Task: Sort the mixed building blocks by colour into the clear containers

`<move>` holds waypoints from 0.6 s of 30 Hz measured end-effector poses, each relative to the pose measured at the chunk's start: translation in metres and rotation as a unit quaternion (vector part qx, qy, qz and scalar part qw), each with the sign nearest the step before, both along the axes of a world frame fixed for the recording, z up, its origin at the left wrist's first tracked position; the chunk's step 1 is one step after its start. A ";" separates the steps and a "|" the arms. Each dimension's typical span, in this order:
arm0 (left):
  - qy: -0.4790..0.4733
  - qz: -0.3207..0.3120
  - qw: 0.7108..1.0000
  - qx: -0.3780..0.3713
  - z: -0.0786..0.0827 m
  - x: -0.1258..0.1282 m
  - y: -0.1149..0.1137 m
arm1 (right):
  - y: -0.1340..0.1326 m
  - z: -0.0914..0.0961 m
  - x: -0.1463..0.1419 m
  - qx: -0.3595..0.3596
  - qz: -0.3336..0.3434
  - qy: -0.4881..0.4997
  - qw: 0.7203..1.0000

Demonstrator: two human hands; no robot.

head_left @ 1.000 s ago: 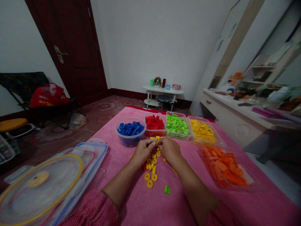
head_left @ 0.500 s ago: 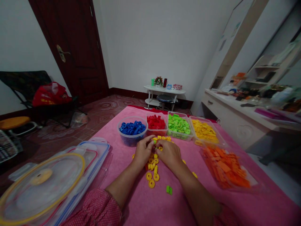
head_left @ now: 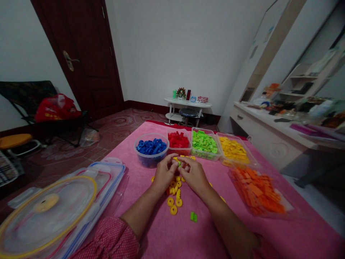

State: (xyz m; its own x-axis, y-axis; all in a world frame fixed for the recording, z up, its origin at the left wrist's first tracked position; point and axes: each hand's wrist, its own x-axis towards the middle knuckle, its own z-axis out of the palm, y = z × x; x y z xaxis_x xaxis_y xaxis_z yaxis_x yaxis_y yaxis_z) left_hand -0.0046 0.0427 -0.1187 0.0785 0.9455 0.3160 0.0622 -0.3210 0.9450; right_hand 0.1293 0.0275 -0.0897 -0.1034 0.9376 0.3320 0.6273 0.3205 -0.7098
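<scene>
My left hand (head_left: 164,173) and my right hand (head_left: 194,175) meet over the pink table cover (head_left: 159,230), fingers curled toward each other. Between their fingertips shows a small green building block (head_left: 179,163), gripped by both; the fingers partly hide it. Below and behind the hands lie several yellow ring-shaped and toothed pieces (head_left: 173,209), some covered by my hands. Nearer to me, a separate green block (head_left: 193,217) rests on the cover.
Beyond my hands stand a round tub of blue pieces (head_left: 151,147) and boxes of red pieces (head_left: 178,140), green pieces (head_left: 204,142) and yellow pieces (head_left: 233,149). A box of orange pieces (head_left: 257,190) is at right. Stacked clear lids (head_left: 72,201) lie at left.
My fingers have shifted around the green block, the right hand turning slightly so the fingertips show more. The pieces on the table stay where they were.
</scene>
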 end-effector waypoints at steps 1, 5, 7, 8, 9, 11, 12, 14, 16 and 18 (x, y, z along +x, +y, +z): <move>0.011 -0.004 1.000 0.006 0.001 0.000 -0.001 | 0.000 -0.001 -0.001 0.005 0.011 0.007 1.000; 0.038 0.026 0.999 0.028 0.011 -0.001 -0.004 | 0.003 0.000 0.001 -0.001 0.019 0.066 0.998; 0.045 0.058 0.997 0.039 0.018 0.000 -0.007 | 0.006 0.005 0.009 -0.022 -0.003 0.124 0.992; 0.052 0.049 0.997 0.041 0.022 0.000 -0.009 | 0.008 0.008 0.014 -0.037 -0.017 0.161 0.986; 0.061 0.007 0.998 0.035 0.026 0.001 -0.012 | 0.010 0.012 0.021 -0.052 -0.033 0.202 0.978; 0.094 -0.173 0.980 -0.007 0.033 0.003 -0.020 | 0.014 0.018 0.034 -0.070 -0.061 0.277 0.956; 0.116 -0.279 0.953 -0.033 0.036 0.004 -0.025 | 0.015 0.020 0.040 -0.073 -0.074 0.308 0.946; 0.166 -0.431 0.885 -0.059 0.040 0.008 -0.036 | 0.016 0.024 0.049 -0.076 -0.095 0.348 0.929; 0.237 -0.468 0.851 -0.030 0.041 0.013 -0.045 | 0.015 0.025 0.053 -0.081 -0.101 0.366 0.922; 0.296 -0.449 0.843 0.017 0.041 0.017 -0.050 | 0.015 0.024 0.053 -0.086 -0.097 0.368 0.921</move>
